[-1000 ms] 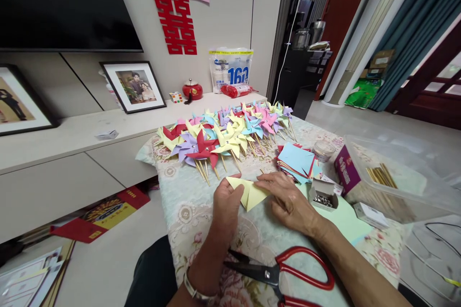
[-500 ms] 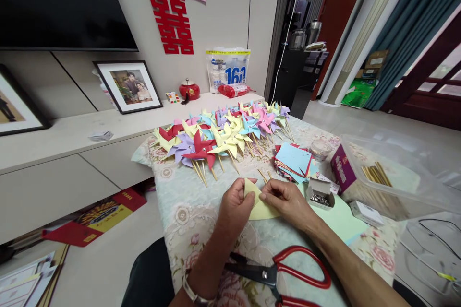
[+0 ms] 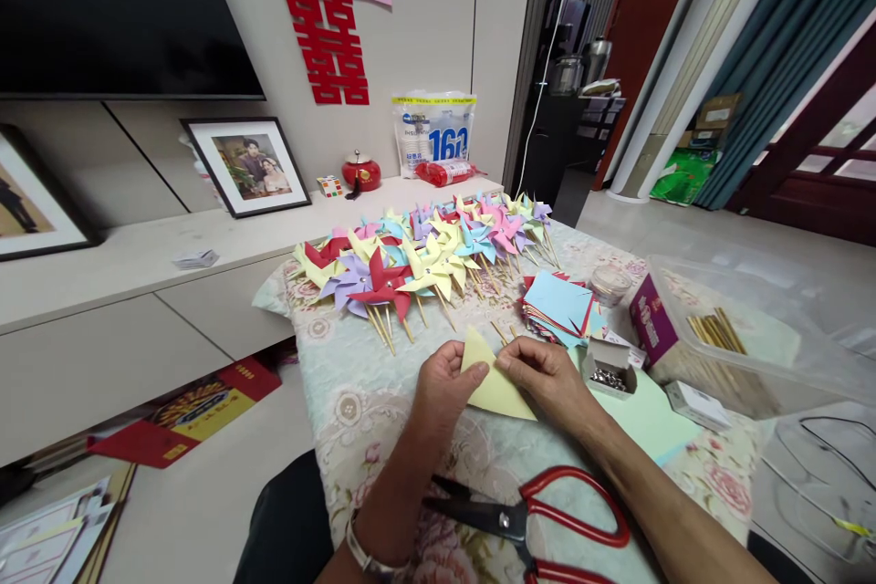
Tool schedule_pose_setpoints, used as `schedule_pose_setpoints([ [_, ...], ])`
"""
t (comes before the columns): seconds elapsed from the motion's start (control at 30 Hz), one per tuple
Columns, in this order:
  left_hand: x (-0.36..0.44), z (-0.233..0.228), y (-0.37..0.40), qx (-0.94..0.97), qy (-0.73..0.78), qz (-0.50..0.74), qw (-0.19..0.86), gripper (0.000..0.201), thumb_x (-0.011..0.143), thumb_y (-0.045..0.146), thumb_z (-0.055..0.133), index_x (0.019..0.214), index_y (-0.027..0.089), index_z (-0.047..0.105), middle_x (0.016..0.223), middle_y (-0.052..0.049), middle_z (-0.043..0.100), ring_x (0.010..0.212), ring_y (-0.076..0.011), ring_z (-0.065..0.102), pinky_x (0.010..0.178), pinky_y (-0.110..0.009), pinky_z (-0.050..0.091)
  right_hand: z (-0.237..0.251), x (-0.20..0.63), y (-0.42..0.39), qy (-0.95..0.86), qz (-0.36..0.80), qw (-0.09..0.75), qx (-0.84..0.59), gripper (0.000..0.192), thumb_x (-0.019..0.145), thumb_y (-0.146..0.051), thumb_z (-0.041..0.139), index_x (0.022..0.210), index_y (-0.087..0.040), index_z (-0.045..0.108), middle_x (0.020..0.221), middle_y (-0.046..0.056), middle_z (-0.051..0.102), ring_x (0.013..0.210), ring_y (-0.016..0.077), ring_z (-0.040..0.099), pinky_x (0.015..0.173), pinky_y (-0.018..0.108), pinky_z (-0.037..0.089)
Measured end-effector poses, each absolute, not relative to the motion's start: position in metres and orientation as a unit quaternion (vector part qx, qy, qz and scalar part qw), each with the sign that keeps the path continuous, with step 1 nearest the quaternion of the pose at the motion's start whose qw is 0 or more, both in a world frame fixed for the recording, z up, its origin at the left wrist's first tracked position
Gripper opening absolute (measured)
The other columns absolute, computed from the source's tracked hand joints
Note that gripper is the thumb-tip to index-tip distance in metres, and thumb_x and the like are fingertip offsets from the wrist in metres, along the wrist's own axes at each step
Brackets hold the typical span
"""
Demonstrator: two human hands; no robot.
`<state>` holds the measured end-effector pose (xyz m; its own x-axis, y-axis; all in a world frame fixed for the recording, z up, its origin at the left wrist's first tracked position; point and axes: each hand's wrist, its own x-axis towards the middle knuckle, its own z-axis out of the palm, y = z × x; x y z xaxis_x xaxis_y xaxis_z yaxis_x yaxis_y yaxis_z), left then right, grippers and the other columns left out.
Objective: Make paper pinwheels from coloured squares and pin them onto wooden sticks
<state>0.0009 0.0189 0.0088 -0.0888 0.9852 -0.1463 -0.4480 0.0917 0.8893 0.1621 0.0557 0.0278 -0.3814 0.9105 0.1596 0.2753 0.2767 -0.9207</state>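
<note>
Between my hands is a piece of pale yellow paper (image 3: 498, 394), its corner pointing up. My left hand (image 3: 442, 388) pinches its left side, thumb on the front face. My right hand (image 3: 544, 376) grips the paper's upper right edge with thumb and forefinger; whether anything small is in that pinch is hidden. Below my forearms lie scissors (image 3: 503, 520) with red handles and dark blades. Just right of my right hand stands a small open box (image 3: 609, 372) of metal fasteners. Beyond my hands sits a stack of coloured paper squares (image 3: 557, 303).
Many finished paper pinwheels (image 3: 424, 265) on sticks cover the table's far side. At right are a clear plastic bin (image 3: 718, 365) with wooden sticks, a small white box (image 3: 696, 406), a round clear container (image 3: 609, 283) and light green paper (image 3: 647, 420). A floral cloth (image 3: 383, 374) covers the table.
The yellow paper has turned slightly and shows more of its face, its tip standing higher. My left fingers have shifted a little on it. The scissors have not moved.
</note>
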Motion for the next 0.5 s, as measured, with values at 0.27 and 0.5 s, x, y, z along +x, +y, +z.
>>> schedule_pose_setpoints([
  [0.27,-0.0012,0.0170,0.0168,0.248,0.401,0.619,0.628,0.036,0.058,0.027,0.088,0.084,0.012,0.067,0.070,-0.003,0.074,0.055,-0.0122,0.062,0.056,-0.022,0.047,0.0238,0.1696,0.0625,-0.790,0.346,0.420,-0.284,0.015,0.092,-0.025,0.063,0.101,-0.024,0.076,0.095,0.006,0.071,0.089,0.0207,0.066,0.081,0.035,0.052],
  [0.5,0.0015,0.0138,0.0183,0.294,0.441,0.578,0.620,0.034,0.059,0.030,0.084,0.082,0.013,0.064,0.064,-0.001,0.070,0.051,-0.0121,0.061,0.049,-0.021,0.045,0.0207,0.1696,0.0645,-0.818,0.310,0.418,-0.244,0.016,0.096,-0.029,0.061,0.095,-0.023,0.075,0.091,0.006,0.070,0.086,0.0186,0.066,0.078,0.032,0.052],
])
